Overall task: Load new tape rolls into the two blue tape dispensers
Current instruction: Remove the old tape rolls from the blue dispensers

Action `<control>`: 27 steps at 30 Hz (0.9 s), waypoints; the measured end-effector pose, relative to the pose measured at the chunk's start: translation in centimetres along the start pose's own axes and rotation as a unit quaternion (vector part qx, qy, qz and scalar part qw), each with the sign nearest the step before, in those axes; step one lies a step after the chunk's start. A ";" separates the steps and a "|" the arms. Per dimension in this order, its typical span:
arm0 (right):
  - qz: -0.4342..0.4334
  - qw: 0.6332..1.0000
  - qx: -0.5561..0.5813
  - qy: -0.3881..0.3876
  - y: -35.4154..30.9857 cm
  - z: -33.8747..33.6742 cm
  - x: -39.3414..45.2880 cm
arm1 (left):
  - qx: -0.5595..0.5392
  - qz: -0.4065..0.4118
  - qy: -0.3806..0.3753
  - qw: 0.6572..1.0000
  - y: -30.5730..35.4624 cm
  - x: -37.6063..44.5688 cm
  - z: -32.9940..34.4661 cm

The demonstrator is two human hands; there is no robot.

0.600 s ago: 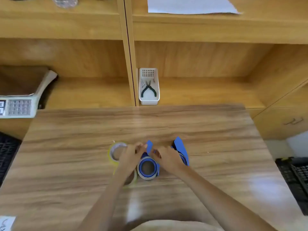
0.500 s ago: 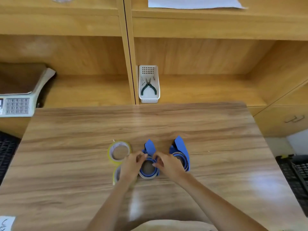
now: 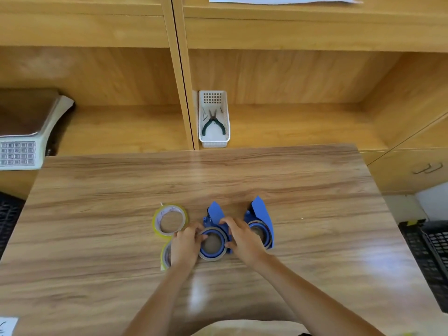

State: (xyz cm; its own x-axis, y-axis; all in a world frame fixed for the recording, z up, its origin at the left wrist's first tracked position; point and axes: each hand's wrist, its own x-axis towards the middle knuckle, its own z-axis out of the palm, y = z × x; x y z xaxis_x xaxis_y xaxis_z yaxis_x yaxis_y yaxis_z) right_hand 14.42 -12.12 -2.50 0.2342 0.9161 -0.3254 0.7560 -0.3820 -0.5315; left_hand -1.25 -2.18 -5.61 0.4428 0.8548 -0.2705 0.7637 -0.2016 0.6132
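Two blue tape dispensers lie flat on the wooden table [image 3: 242,175]. Both of my hands grip the left dispenser [image 3: 214,232]: my left hand [image 3: 185,243] holds its left rim, and my right hand [image 3: 242,236] holds its right side. The right dispenser [image 3: 260,221] lies just beyond my right hand and is partly covered by it. A yellowish tape roll [image 3: 170,219] lies flat to the left. A second tape roll [image 3: 166,255] sits nearer me, mostly hidden under my left hand.
A white basket [image 3: 213,141] holding green-handled pliers [image 3: 213,122] stands on the shelf behind the table. A weighing scale [image 3: 21,132] sits at the far left. Black crates [image 3: 429,258] are at the right, beside the table. Paper lies on the upper shelf.
My hands have slid a little nearer on the left dispenser and closed around its ring. The far tape roll, earlier partly covered by my left hand, now shows fully.
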 end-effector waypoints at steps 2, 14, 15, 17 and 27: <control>-0.001 1.000 0.001 0.005 0.5 -0.3 0.1 | -0.005 -0.002 0.000 1.000 0.1 0.0 -0.1; -0.026 0.997 -0.067 0.035 1.8 -1.1 0.8 | -0.067 -0.015 0.015 0.998 1.1 -0.4 0.2; -0.027 0.996 -0.067 0.042 1.7 -1.0 0.7 | -0.068 -0.004 0.024 0.997 1.4 -0.5 0.1; -0.034 0.995 -0.059 0.071 1.6 -0.9 0.4 | -0.064 0.025 0.045 0.997 2.0 -0.8 -0.1; -0.121 0.991 -0.008 0.059 -0.6 -1.0 -3.3 | -0.101 0.109 0.095 0.984 0.6 -6.2 -1.8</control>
State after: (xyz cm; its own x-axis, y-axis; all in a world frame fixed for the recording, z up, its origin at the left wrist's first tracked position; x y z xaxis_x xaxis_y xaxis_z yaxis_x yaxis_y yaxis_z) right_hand 13.78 -14.80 -0.32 0.1142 0.9889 -0.0953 0.8079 -0.1483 -0.5704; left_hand -4.38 -6.75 -2.19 0.4764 0.8791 0.0159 0.5419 -0.3079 0.7820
